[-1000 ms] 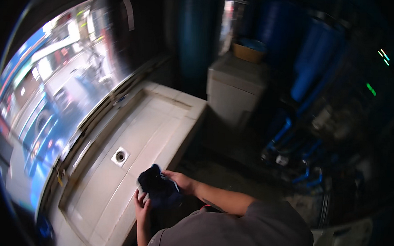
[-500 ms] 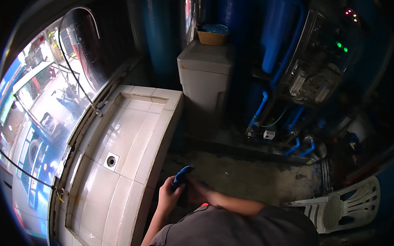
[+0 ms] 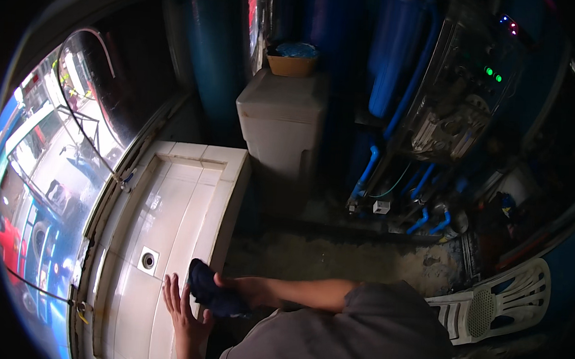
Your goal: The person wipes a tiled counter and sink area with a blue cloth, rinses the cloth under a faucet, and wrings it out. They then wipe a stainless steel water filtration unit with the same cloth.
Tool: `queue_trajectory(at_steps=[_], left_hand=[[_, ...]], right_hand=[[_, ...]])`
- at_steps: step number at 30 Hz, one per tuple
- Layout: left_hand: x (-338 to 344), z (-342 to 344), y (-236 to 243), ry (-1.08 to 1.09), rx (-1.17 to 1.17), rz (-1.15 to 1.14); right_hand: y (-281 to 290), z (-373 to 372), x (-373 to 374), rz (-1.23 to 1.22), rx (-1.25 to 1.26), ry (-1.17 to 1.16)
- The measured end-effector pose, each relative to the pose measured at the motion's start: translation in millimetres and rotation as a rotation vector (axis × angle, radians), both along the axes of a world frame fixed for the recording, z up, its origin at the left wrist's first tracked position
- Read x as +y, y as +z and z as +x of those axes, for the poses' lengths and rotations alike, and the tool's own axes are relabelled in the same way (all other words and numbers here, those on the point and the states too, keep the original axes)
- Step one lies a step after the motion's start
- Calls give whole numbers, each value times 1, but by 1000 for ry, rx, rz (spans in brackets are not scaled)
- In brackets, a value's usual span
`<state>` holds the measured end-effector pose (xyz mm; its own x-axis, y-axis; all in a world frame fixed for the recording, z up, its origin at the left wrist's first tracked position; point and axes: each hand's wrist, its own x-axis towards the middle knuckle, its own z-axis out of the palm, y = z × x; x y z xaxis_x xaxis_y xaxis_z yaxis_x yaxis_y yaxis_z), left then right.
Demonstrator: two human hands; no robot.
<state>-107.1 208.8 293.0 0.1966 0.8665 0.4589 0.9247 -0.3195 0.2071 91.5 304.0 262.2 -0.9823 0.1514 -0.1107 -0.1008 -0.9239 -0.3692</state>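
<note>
A dark navy cloth (image 3: 211,294), bunched and hanging loose at one end, is gripped in my right hand (image 3: 250,289). My right forearm reaches across the front of my grey shirt. Just left of the cloth is my left hand (image 3: 188,316), its fingers spread and apart and nothing in it. Both hands are by the right-hand edge of a white tiled sink (image 3: 188,150). In the basin a square drain (image 3: 148,260) shows beyond my left fingertips. Part of the cloth is hidden behind my right fingers.
A thin curved faucet (image 3: 77,103) rises at the sink's left edge, before a bright window. Beyond the sink stand a grey lidded bin (image 3: 281,114) with a tan container (image 3: 292,64) on it, and blue tanks (image 3: 209,58). Blue pipes (image 3: 366,174) run right; a white plastic chair (image 3: 495,307) stands at lower right.
My left hand has let go of the cloth and opened, moving left and down. My right hand has carried the cloth left toward the sink. The view has shifted slightly.
</note>
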Motion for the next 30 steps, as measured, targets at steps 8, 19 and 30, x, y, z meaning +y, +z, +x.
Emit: queue_trajectory(at_steps=[8,19,30], left_hand=[[84,23,-28,-127,-209,751],[166,3,57,243,-225,-327],[164,-87,55,-138,-1204,-1326]], right_hand=[[78,9,23,-108,-17,324],[83,-22,173,1366,-367,-85],[101,-94,166,2375,27,-231]])
